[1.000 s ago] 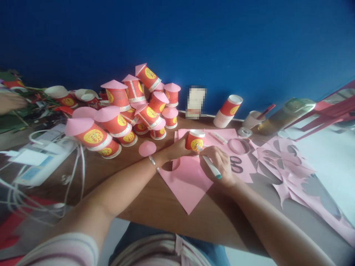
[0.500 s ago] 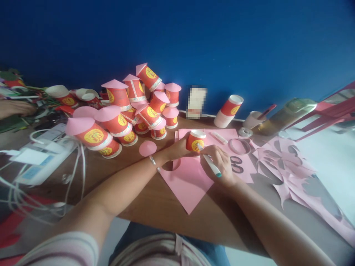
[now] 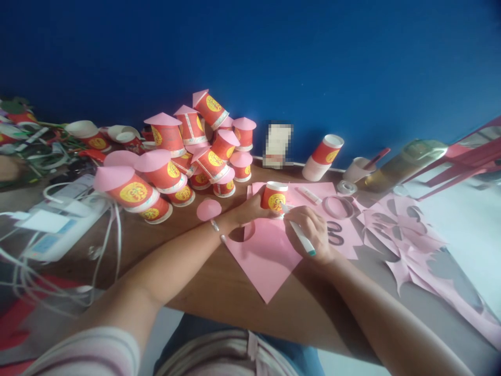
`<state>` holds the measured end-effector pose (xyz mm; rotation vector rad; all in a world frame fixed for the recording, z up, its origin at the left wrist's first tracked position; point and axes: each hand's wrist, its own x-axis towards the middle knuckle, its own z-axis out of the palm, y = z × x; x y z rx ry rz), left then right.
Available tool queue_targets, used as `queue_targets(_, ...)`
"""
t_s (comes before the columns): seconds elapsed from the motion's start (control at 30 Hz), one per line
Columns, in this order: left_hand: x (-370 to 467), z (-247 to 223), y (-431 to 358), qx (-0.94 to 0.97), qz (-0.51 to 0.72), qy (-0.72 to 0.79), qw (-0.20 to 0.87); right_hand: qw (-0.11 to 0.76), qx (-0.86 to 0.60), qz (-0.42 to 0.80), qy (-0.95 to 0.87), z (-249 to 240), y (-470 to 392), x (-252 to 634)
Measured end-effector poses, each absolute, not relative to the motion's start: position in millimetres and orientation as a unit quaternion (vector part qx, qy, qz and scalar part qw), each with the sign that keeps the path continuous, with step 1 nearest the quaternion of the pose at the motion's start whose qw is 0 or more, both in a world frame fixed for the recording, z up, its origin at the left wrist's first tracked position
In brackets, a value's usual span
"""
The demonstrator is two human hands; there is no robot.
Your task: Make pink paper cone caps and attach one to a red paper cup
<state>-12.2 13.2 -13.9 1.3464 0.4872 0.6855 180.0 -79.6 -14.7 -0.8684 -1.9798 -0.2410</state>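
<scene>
Trailing over the left end of the surface (image 3: 219, 295), white cables (image 3: 118, 245) run around a white block (image 3: 78, 216) with a blue label. Beyond it lie several open-mouthed cups (image 3: 81, 128). Next, to the right, rises a pile of cone-topped cups (image 3: 166, 140), red with yellow emblems, some upright and some tipped. A loose pink cone (image 3: 209, 210) lies in front of the pile, near the left wrist.

Around the middle, the left hand (image 3: 252, 208) grips the left side of a red cup (image 3: 275, 194), which is roughly upright over pink paper (image 3: 270, 261), its yellow emblem facing the near side. Whether its base rests on the paper, I cannot tell. Just to the right, the right hand (image 3: 313, 227) holds a white marker (image 3: 303, 239) with a green end, its tip directed at the right part of the emblem; contact is too small to make out.

Beyond that hand, a pale tube (image 3: 310, 195) lies on the paper, left of a curled pink strip (image 3: 336, 207). A stack of cups (image 3: 321, 156) leans by the blue wall (image 3: 250, 52). Farther right come a tape roll (image 3: 346, 188), a bottle (image 3: 407, 162) and, nearer, cut pink scraps (image 3: 410, 219).
</scene>
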Motion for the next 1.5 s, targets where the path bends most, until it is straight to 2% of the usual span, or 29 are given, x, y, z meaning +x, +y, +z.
queue_targets(0.23,-8,-13,15,0.518,0.3,0.193,0.777,0.474,-0.423,-0.079,-0.769,-19,-73,185)
queue_targets(0.47,-8,-20,17,0.48,0.311,0.173,0.802,0.481,-0.463,-0.095,-0.739,-29,-66,182)
queue_targets(0.8,-9,-20,17,0.497,0.315,0.163,0.792,0.457,-0.477,-0.032,-0.75,-37,-68,178)
queue_targets(1.13,-10,-13,18,0.495,0.349,0.151,0.781,0.466,-0.449,-0.067,-0.759,-38,-67,178)
queue_targets(1.5,-10,-11,14,0.537,0.33,0.151,0.761,0.447,-0.422,-0.09,-0.784,-39,-70,181)
